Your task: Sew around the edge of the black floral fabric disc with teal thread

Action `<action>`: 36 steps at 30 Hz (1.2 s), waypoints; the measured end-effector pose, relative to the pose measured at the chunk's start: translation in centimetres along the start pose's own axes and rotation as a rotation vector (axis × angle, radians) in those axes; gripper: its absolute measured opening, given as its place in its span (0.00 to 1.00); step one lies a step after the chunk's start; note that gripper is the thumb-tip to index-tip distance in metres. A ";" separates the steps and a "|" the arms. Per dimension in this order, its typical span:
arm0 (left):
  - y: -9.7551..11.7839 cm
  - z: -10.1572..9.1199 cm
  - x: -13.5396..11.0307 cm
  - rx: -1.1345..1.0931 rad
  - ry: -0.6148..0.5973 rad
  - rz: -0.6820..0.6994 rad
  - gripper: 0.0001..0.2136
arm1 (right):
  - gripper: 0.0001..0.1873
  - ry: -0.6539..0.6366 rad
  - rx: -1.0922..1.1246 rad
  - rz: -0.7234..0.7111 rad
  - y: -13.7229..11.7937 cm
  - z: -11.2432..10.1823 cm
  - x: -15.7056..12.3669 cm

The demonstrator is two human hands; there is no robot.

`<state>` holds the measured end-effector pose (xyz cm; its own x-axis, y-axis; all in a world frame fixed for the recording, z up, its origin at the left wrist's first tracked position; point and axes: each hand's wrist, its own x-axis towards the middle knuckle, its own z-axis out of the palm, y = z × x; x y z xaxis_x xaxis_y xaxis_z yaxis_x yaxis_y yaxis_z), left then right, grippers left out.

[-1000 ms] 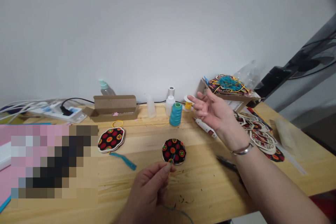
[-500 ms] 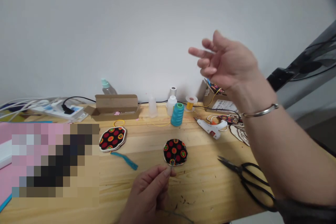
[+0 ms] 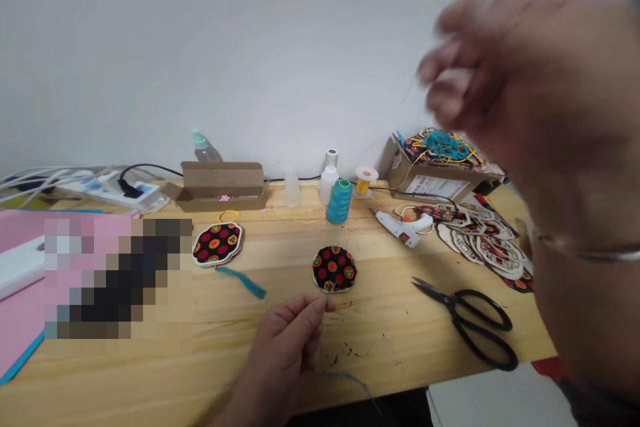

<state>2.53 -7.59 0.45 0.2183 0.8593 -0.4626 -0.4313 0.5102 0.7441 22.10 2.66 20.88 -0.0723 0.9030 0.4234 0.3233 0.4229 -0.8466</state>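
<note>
My left hand (image 3: 295,340) is closed in a pinch at the lower edge of a round black patch (image 3: 334,268) with red dots and flower motifs. A grey-blue thread (image 3: 345,375) passes out from under this hand toward the table's front edge. Raised high at the right, my right hand (image 3: 500,73) is smeared by motion, its fingertips drawn together. From them a fine line, seemingly thread (image 3: 410,90), slants down toward the patch and fades against the wall. Black-handled scissors (image 3: 465,320) lie to the right of the patch.
At the back stand a teal thread cone (image 3: 340,201), white bottles and an open cardboard box (image 3: 223,190). A glue gun (image 3: 404,227), a filled carton (image 3: 435,177) and flat cutouts (image 3: 490,243) are at right. Stacked patterned pieces (image 3: 219,244) and a teal strip (image 3: 243,280) lie left.
My right hand has swung up and to the right, closer to the camera, uncovering the carton and cutouts. My left hand keeps its pinch beside the patch. The view has tipped slightly downward.
</note>
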 end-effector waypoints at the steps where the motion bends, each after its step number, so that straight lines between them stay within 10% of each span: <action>1: 0.0 0.0 0.0 0.000 -0.001 0.006 0.10 | 0.10 -0.115 -0.049 0.019 0.9 1.0 -1.4; 5: 0.0 0.1 0.0 0.005 0.008 0.017 0.10 | 0.07 -0.777 -0.479 0.066 5.3 3.6 -6.8; 7: 0.1 0.3 0.0 0.016 0.016 0.018 0.10 | 0.08 -0.909 -0.614 0.005 7.5 3.8 -9.0; 11: 0.1 0.6 0.0 0.089 0.050 0.026 0.11 | 0.08 -0.557 -0.745 -0.008 9.8 3.8 -11.5; 15: -0.2 0.8 -0.2 0.279 0.054 0.017 0.12 | 0.10 -0.328 -0.409 -0.052 10.2 4.9 -12.9; 21: -0.5 0.8 -0.8 0.532 -0.040 0.021 0.13 | 0.27 -0.568 0.079 -0.033 12.0 6.9 -14.5; 24: -0.4 0.7 -1.0 0.616 -0.037 0.060 0.13 | 0.18 -0.660 0.121 0.012 13.0 7.2 -14.7; 36: -0.6 1.1 -0.6 0.525 0.001 -0.020 0.14 | 0.06 -0.513 -0.063 0.081 12.8 7.2 -14.9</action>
<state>3.62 -8.35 0.77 0.2207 0.8491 -0.4800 0.0696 0.4772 0.8761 20.55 -4.81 1.45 -0.4921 0.8605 0.1315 0.4024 0.3589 -0.8422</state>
